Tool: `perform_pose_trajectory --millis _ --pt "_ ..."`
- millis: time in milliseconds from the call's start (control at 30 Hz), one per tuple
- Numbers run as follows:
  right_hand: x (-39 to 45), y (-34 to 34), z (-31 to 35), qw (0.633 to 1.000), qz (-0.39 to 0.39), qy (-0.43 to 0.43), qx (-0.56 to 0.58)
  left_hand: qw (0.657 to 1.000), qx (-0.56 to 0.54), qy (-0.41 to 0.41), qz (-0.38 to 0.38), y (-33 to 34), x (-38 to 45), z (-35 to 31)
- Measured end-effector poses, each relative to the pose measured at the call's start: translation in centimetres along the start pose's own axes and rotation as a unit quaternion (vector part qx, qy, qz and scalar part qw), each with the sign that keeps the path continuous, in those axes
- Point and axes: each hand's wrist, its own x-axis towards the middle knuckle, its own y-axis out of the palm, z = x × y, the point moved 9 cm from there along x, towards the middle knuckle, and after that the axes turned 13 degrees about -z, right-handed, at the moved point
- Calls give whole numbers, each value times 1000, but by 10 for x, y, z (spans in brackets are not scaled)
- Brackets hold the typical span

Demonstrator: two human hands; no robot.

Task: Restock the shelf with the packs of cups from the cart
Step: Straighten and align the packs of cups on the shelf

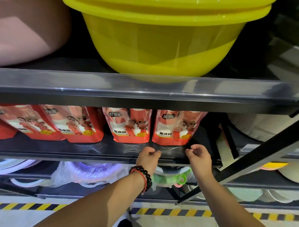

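Red cup packs [129, 125] upright in row on middle shelf [92, 155], rightmost [176, 127] near end.

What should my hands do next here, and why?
Probably draw both hands back for another pack. The left hand and right hand hold nothing, just below the rightmost red pack, which already stands on the shelf. Dark space remains to its right.

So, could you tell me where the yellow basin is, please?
In the head view, the yellow basin sits on the upper shelf, right of the pink basin.
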Motion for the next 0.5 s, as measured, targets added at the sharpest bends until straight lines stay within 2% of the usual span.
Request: perform_pose_trajectory --millis 200,400,500 --pt "-58 42 40 991 99 -91 19 998 -17 60 -19 -55 -1 -5" --pt "-126 136 85 969 181 -169 12 990 -67 75 -99 -150 30 -2" --pt "-158 187 101 963 193 -187 5 986 -80 67 -131 -206 50 5"
